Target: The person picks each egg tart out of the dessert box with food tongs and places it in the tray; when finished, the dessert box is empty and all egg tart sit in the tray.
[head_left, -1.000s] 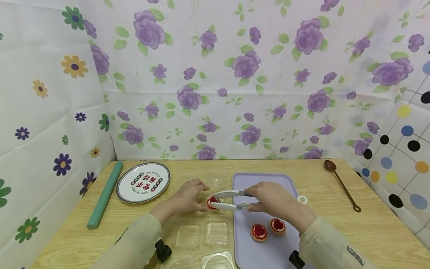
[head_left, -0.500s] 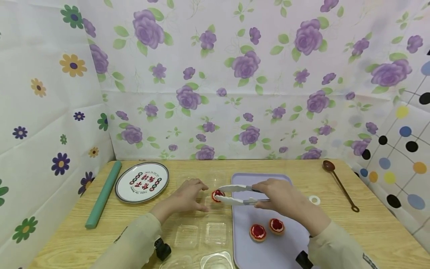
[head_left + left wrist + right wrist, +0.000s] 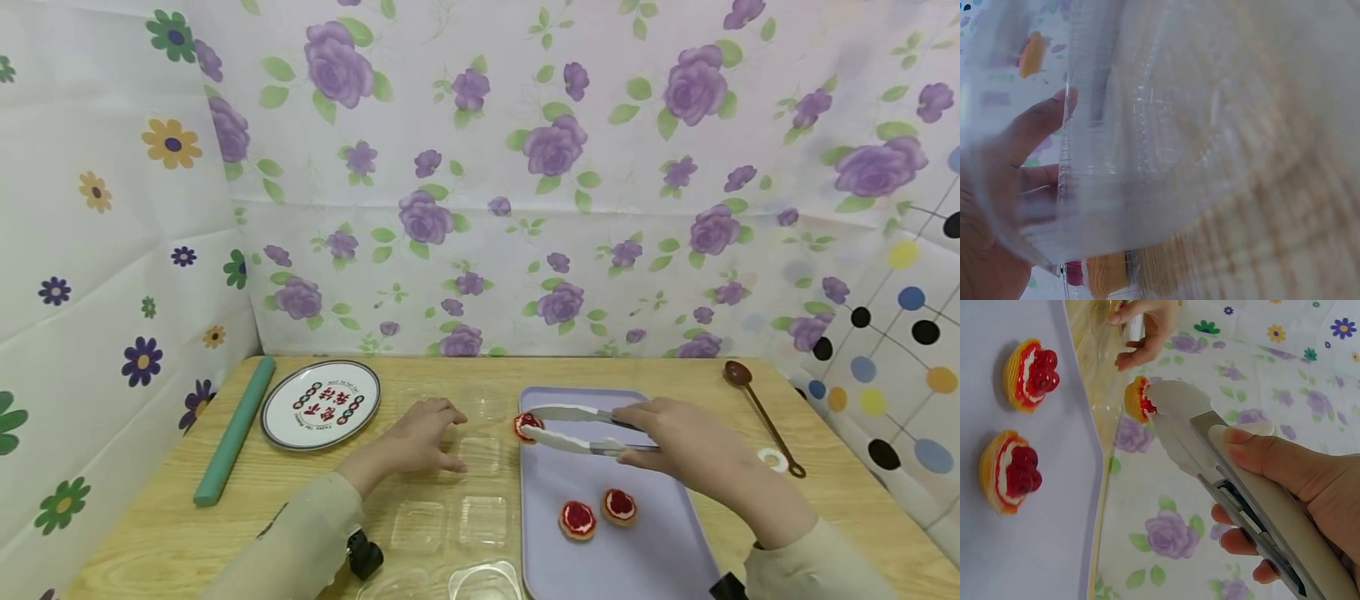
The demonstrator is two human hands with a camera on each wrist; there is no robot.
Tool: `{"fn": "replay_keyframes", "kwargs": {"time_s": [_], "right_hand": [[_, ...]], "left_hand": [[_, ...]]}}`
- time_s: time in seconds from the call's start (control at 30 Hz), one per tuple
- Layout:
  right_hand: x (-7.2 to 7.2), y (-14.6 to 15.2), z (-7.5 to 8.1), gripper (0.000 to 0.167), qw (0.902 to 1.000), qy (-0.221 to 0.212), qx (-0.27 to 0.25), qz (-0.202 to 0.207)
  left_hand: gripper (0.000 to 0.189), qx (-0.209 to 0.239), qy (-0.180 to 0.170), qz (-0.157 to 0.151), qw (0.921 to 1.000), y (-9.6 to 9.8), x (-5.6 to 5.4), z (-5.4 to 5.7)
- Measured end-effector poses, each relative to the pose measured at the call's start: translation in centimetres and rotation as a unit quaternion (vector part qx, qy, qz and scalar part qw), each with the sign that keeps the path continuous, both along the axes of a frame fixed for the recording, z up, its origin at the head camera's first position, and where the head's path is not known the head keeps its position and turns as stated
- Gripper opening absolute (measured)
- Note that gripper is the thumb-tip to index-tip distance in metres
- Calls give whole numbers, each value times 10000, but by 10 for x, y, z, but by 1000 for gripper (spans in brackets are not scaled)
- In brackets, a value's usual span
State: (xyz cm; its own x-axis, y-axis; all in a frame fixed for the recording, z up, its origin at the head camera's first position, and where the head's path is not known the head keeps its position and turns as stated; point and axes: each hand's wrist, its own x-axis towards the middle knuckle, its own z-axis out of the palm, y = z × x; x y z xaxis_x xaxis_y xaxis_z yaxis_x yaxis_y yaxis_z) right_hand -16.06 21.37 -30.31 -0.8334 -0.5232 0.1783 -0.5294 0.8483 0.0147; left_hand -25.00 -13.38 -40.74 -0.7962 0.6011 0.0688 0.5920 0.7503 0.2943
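My right hand (image 3: 686, 442) grips tongs (image 3: 573, 414) with white tips. Between the tips sits a small fruit tart (image 3: 528, 427) with red berries, above the left edge of the lilac tray (image 3: 622, 550). Two more tarts, a left one (image 3: 577, 520) and a right one (image 3: 619, 506), lie on that tray; both also appear in the right wrist view. My left hand (image 3: 420, 437) is at the clear plastic container (image 3: 480, 457), thumb and fingers spread apart. In the left wrist view the container's see-through wall (image 3: 1147, 144) partly covers the hand.
A white plate (image 3: 321, 406) with red lettering and a green rolling pin (image 3: 236, 433) are at the left. On the right lie a brown ladle (image 3: 763, 417) and a white ring (image 3: 772, 460). A clear lid (image 3: 486, 582) is near the front.
My right hand has moved right with the tongs, carrying the tart from over the clear container to the tray's left edge. My left hand has stayed nearly still.
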Motion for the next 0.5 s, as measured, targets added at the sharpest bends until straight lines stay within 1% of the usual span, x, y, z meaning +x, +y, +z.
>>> {"fn": "replay_keyframes", "kwargs": {"time_s": [0.17,0.4,0.5], "right_hand": [[8,20,-4,48,9998,68,-47,-164],[12,38,-9,46,9994,246,-133,-190],[13,43,-11,46,9994,248,-130,-205]], "left_hand": [[69,-41,-44,13,10000,2,1,1],[69,-18,-10,51,10000,2,0,-1],[69,-4,-8,53,10000,1,0,-1]]}}
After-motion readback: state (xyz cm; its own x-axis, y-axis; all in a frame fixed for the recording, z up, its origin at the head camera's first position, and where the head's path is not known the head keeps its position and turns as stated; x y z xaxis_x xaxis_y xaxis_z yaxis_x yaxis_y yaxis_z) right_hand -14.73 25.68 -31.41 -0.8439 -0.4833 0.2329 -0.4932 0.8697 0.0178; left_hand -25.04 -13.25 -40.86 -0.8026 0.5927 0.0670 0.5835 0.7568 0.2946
